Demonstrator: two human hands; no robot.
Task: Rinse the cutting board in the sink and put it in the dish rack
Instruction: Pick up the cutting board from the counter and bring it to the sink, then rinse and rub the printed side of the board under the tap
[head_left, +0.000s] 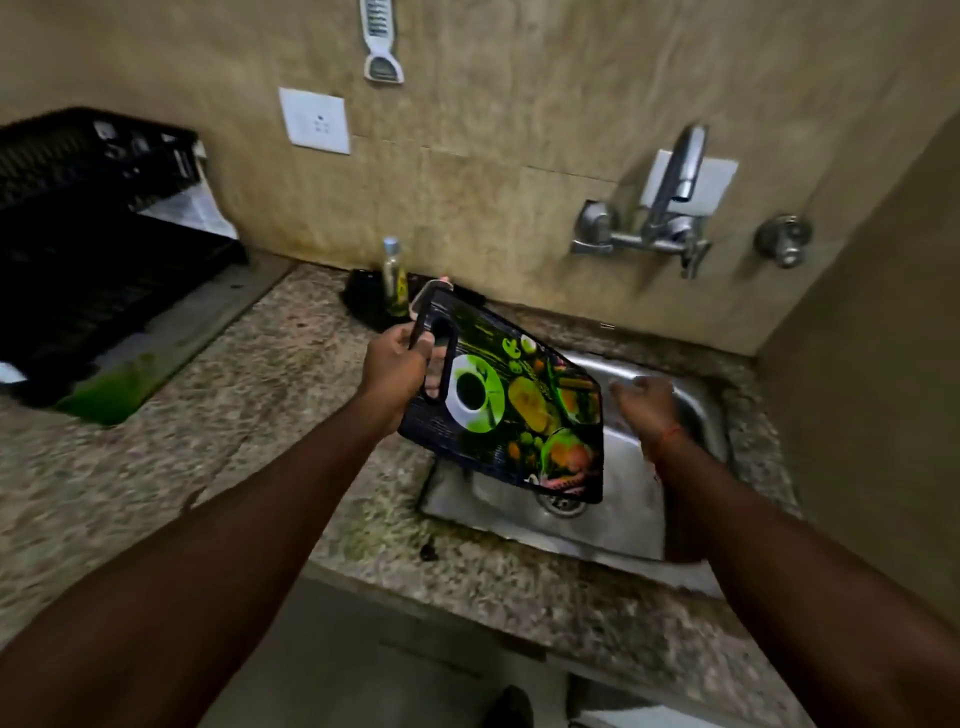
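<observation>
A dark cutting board (519, 405) printed with green and yellow food pictures hangs tilted over the left part of the steel sink (623, 519). My left hand (397, 364) grips its slotted handle at the upper left end. Just right of the board's far edge, over the sink, my right hand (647, 405) is loosely curled and holds nothing. The black dish rack (93, 249) stands on the counter at the far left.
A wall tap (670, 208) sits above the sink, with no water visible. A small bottle (395, 275) stands in a dark holder behind the board. The granite counter (234, 415) lies between the sink and the rack. A socket (316, 120) and a peeler (382, 41) hang on the wall.
</observation>
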